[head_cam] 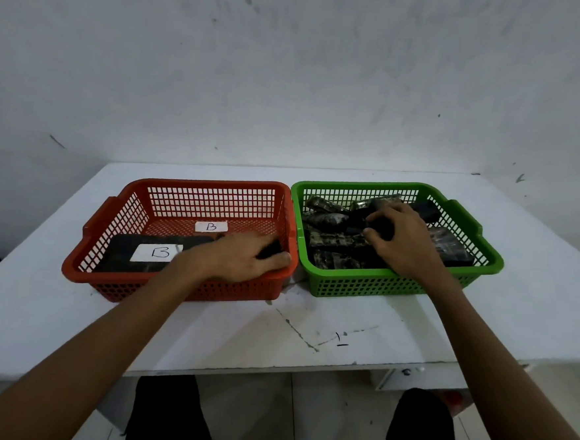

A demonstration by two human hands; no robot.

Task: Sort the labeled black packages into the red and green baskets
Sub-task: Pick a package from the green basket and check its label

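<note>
A red basket (pixel 111 207) sits on the left of the white table, a green basket (pixel 484 264) right beside it. In the red basket lies a black package (pixel 122 246) with a white "B" label, and a loose "B" label (pixel 211 227) lies on the basket floor. My left hand (pixel 244 258) is low inside the red basket's right end, fingers closed around a black package (pixel 273 248) that is mostly hidden. Several black and camouflage-patterned packages (pixel 334 250) fill the green basket. My right hand (pixel 400 241) grips one black package (pixel 382 228) near the middle of that pile.
The white table (pixel 308 331) has scuff marks and a pen mark near its front edge. A white wall stands close behind the baskets. My legs show below the table's front edge. A drawer knob (pixel 407 372) is under the table at the right.
</note>
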